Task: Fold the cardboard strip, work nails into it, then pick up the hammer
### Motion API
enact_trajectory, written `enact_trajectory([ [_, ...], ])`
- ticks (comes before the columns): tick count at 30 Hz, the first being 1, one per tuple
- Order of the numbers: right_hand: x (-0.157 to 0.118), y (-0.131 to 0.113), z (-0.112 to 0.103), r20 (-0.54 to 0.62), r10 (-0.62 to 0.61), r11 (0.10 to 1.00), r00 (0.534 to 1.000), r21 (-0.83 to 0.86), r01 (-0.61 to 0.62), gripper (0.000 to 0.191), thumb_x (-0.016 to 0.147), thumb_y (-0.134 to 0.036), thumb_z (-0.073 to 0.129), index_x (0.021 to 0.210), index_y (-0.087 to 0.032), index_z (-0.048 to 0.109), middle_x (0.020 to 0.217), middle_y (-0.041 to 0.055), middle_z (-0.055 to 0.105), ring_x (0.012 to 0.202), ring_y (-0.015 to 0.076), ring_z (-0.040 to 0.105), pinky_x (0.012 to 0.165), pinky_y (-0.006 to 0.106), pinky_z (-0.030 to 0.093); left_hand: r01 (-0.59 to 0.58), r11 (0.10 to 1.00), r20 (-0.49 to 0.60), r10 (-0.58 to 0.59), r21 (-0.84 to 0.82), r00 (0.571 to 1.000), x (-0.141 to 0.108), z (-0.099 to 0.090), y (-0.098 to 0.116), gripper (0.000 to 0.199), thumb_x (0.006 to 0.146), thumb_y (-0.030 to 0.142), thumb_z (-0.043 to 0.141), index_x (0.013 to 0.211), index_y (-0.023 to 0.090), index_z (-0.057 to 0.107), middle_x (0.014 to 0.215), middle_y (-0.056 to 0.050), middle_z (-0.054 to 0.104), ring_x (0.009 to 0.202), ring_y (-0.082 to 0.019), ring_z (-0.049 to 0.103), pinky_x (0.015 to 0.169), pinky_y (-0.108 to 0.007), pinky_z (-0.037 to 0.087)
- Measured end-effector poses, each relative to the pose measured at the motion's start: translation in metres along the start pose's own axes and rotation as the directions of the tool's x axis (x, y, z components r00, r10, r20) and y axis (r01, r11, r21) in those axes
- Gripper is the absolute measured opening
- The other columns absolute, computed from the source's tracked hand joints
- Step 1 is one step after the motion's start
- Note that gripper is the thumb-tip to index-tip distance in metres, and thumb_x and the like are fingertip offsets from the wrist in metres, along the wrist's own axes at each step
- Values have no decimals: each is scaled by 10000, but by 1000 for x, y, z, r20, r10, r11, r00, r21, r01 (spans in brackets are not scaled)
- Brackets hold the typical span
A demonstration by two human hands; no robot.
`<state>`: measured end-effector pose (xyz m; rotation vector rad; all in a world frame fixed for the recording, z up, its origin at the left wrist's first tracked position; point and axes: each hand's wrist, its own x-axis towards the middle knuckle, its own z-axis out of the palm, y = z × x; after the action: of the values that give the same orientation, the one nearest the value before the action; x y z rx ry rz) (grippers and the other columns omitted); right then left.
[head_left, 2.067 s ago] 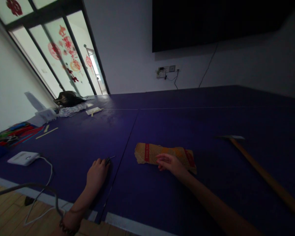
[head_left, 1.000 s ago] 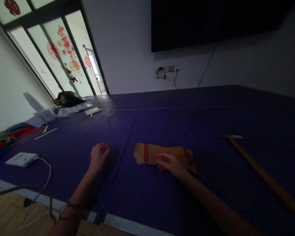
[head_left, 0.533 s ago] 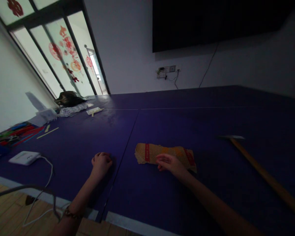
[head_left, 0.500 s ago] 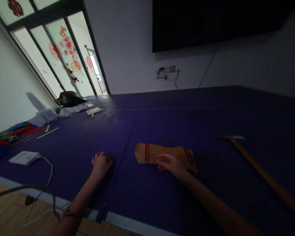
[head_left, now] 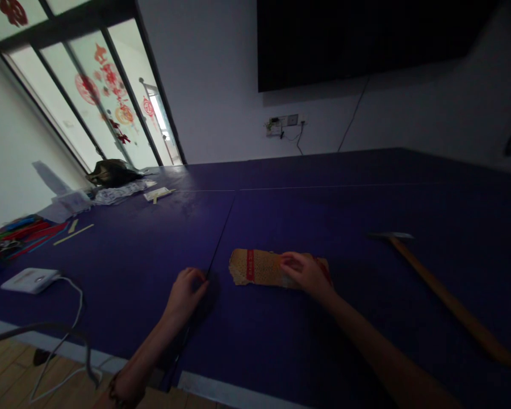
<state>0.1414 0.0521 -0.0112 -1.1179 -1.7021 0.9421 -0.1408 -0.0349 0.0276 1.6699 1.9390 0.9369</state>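
Note:
A torn strip of brown cardboard (head_left: 262, 268) with red bands lies flat on the purple table (head_left: 153, 244). My right hand (head_left: 309, 275) is over the right half of the cardboard and hides part of it. Its thumb and fingers are drawn together, and a small greyish patch shows under the fingertips; what they hold, if anything, I cannot make out. To the left of the cardboard, my left hand (head_left: 187, 291) rests by the seam in the table, fingers loosely bent and thumb apart, holding nothing. A hammer (head_left: 445, 295) with a wooden handle lies to the right.
On the left are a white box-shaped device (head_left: 30, 280) with a cable and a pile of coloured strips (head_left: 25, 236). Further back lie a dark bag (head_left: 113, 172) and a small white packet (head_left: 157, 194). A large black screen (head_left: 366, 40) hangs on the wall.
My left hand has moved right towards the cardboard, its thumb now apart from the fingers. My right hand has shifted slightly right and up over the cardboard. The view has turned slightly.

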Motion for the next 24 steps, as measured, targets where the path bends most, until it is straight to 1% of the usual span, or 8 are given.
enact_trajectory([
  [2, 5, 4, -13, -23, -87, 976, 996, -204, 81, 260, 670, -307, 583, 897, -183, 611, 946, 99, 632, 973, 264, 548, 895, 458, 383, 165, 893, 249, -62, -419, 966, -17, 18, 19, 155, 652, 258, 592, 760, 147, 588, 867, -89, 625, 872, -217, 566, 828, -339, 401],
  [4, 7, 9, -21, 19, -174, 884, 985, -438, 164, 302, 694, -315, 562, 959, -177, 605, 1018, 107, 615, 1040, 273, 504, 941, 472, 324, 436, 606, 498, -75, -665, 864, -33, 42, 37, 268, 669, 271, 615, 902, 143, 576, 1005, -120, 604, 937, -222, 568, 845, -336, 402],
  [5, 7, 11, -23, 47, -198, 830, 979, -524, 192, 319, 712, -327, 542, 987, -176, 597, 1035, 107, 611, 1044, 273, 501, 941, 476, 318, 552, 445, 592, -58, -705, 804, -40, 54, 45, 295, 662, 254, 631, 926, 140, 564, 1047, -129, 585, 955, -232, 568, 853, -349, 402],
  [7, 7, 17, -24, 71, -197, 783, 978, -589, 201, 335, 735, -345, 516, 1017, -178, 588, 1047, 104, 609, 1029, 266, 512, 925, 466, 334, 665, 199, 673, -38, -719, 739, -47, 76, 57, 259, 644, 208, 658, 870, 129, 559, 1032, -131, 581, 955, -244, 575, 858, -358, 402],
  [11, 6, 24, -23, 66, -164, 756, 984, -633, 169, 326, 760, -374, 486, 1006, -190, 595, 1026, 93, 617, 990, 250, 528, 866, 404, 385, 683, -87, 687, -18, -725, 727, -43, 104, 76, 97, 687, 146, 601, 769, 131, 551, 1012, -94, 563, 1049, -239, 521, 901, -345, 375],
  [16, 8, 26, -23, 33, -113, 737, 993, -668, 106, 322, 759, -393, 483, 989, -197, 596, 994, 80, 620, 951, 244, 529, 817, 384, 394, 682, -188, 703, -88, -707, 706, -27, 115, 96, 69, 753, 134, 485, 772, 137, 551, 979, -62, 553, 1005, -210, 535, 867, -350, 397],
  [22, 8, 27, -21, -27, -99, 756, 995, -652, 57, 298, 755, -370, 484, 971, -197, 592, 980, 75, 615, 918, 242, 527, 806, 382, 387, 697, -129, 706, -213, -705, 675, -8, 128, 107, 96, 731, 138, 535, 824, 162, 530, 850, -22, 587, 734, -140, 601, 697, -279, 460],
  [24, 7, 27, -21, -55, -110, 774, 992, -631, 51, 286, 761, -365, 474, 962, -196, 588, 968, 76, 613, 928, 245, 524, 808, 384, 389, 676, -77, 667, -277, -733, 692, 0, 135, 107, 112, 720, 113, 552, 819, 156, 523, 765, -9, 587, 613, -95, 581, 627, -227, 455],
])
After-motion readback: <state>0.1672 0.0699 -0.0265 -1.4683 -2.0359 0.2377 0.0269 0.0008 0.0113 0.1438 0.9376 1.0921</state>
